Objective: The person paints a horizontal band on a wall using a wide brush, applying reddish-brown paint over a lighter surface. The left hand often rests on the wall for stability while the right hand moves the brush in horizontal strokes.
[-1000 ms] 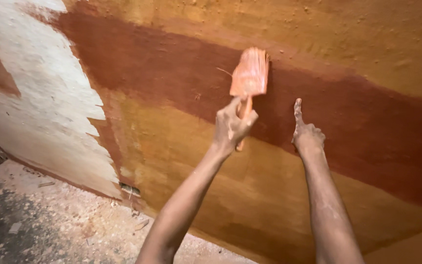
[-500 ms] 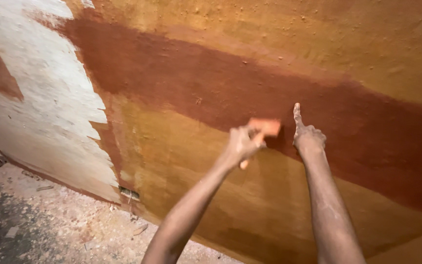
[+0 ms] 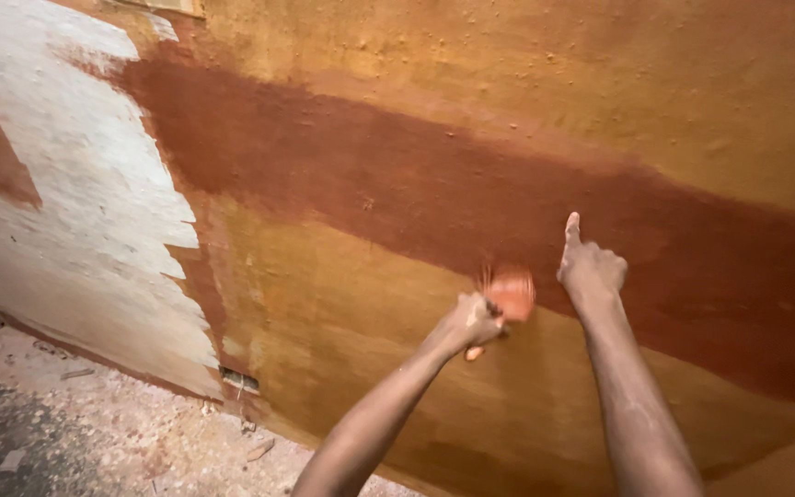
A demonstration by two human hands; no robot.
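Against the ochre wall [image 3: 397, 368], at the reddish-brown band's [image 3: 416, 184] lower edge: left hand [image 3: 473, 322], grip closed around a paintbrush [image 3: 508, 294], bristles blurred. Right hand [image 3: 591, 271] just beside, forefinger raised against the wall, other fingers curled, holding nothing.

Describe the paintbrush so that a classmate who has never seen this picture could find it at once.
Start at the ochre wall and follow its wide reddish-brown band rightwards to the two raised arms. The paintbrush sits in the left hand, at the band's lower edge. It is the only orange, motion-blurred thing; the right hand just points one finger.
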